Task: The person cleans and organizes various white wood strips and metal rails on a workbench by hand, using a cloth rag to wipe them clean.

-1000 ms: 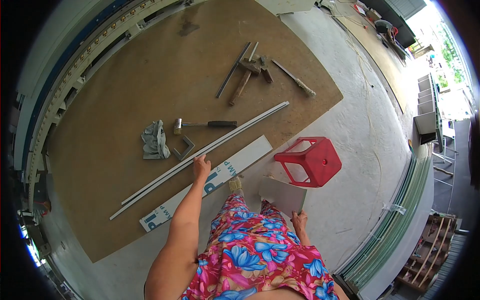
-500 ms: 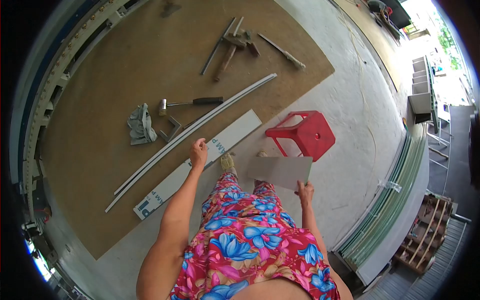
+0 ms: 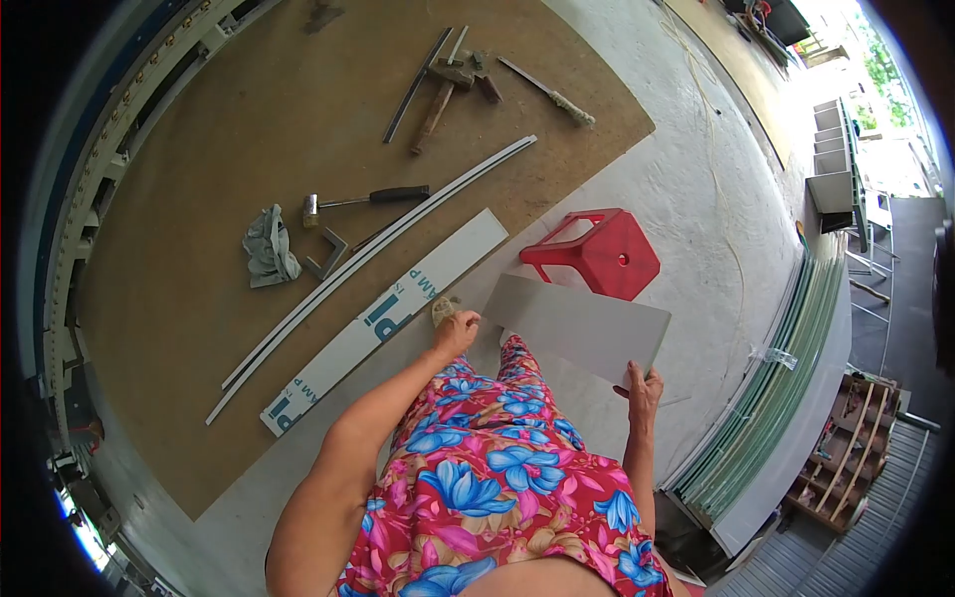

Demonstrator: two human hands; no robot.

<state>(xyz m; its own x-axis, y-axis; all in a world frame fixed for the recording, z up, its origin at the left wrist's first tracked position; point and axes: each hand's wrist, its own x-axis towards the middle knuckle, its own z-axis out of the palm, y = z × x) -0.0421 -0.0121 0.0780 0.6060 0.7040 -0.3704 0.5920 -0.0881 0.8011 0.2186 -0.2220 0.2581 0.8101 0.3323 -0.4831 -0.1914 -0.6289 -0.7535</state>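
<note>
Two hands are at a grey panel [image 3: 577,323], which lies between them, its long side reaching leftward from the right grip [image 3: 644,386]. That grip is closed on the panel's near edge by the right corner; one digit shows against the face, the rest are hard to make out. The left grip [image 3: 458,333] has its fingers bent inward just beside the panel's left end; whether they touch or pinch it cannot be told.

Just beyond the left grip a yellowish shoe [image 3: 441,308] shows in part, while the other foot is hidden under the panel. Beyond the right grip stands a red stool [image 3: 602,254], its lower part covered by the panel. Left of the left grip lies a white board [image 3: 386,321] with blue lettering, too distorted to read fully. Farther out from that grip are long pale strips [image 3: 373,274], a black-handled hammer [image 3: 368,197], an angled bracket [image 3: 329,254] and a crumpled grey bundle [image 3: 269,249], perhaps cloth. To the right of the right grip leans a stack of greenish sheets [image 3: 761,398], their lower ends unclear. Both upper arms run toward the bottom of the view.
</note>
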